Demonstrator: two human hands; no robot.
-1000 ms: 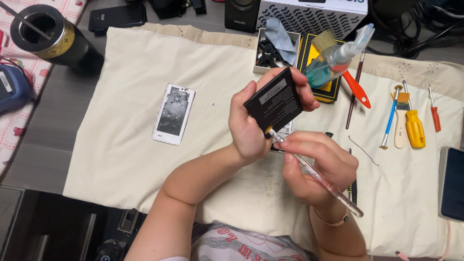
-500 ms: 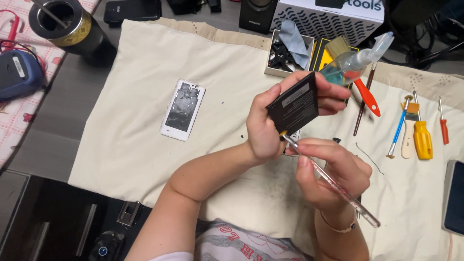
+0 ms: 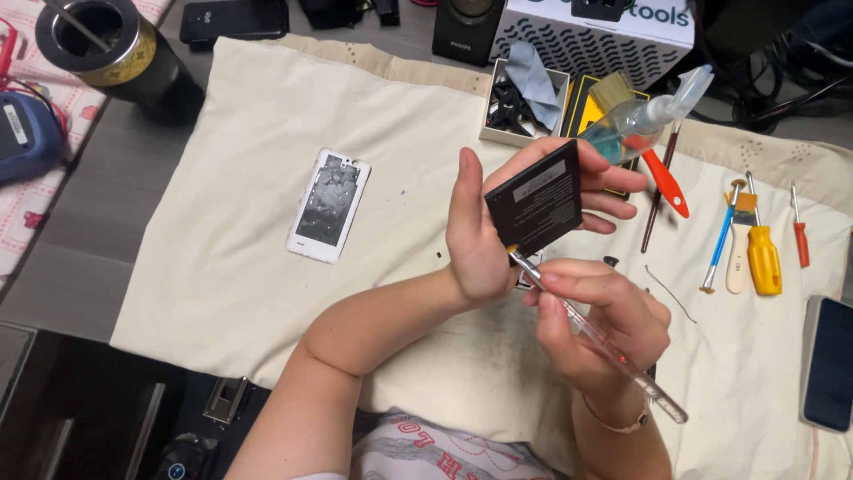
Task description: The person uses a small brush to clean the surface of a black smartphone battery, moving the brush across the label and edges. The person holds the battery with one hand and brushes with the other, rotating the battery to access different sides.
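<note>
Above the middle of the cloth (image 3: 267, 133), a little toward its right half, the left hand (image 3: 484, 236) holds a flat black battery (image 3: 535, 209) upright, thumb along its left edge and fingers curled round the right edge, so the hand is closed on it. Just below, the right hand (image 3: 604, 324) pinches a slim clear tool (image 3: 597, 338) like a pen, its tip touching the battery's lower left corner while the long shaft runs down and right past the wrist.

Left of the hands, well apart from them, a white phone shell (image 3: 328, 204) lies flat on the cloth with bare fabric all round it; that stretch toward the cloth's left edge is the widest free room. Toward the cloth's far edge, behind the battery, sit a small open box (image 3: 524, 93) of parts, a clear spray bottle (image 3: 644, 120) and a red-handled tool (image 3: 665, 182), close enough that the fingers nearly overlap them from this angle. Along the right side lie a blue-handled brush (image 3: 718, 244), a yellow screwdriver (image 3: 764, 260) and a small red screwdriver (image 3: 800, 236), side by side, with a dark phone (image 3: 828, 363) at the right edge. A thin wire (image 3: 671, 293) lies between the right hand and these tools. Beyond the far left corner stands a dark cup (image 3: 120, 49) on the grey worktop (image 3: 80, 240).
</note>
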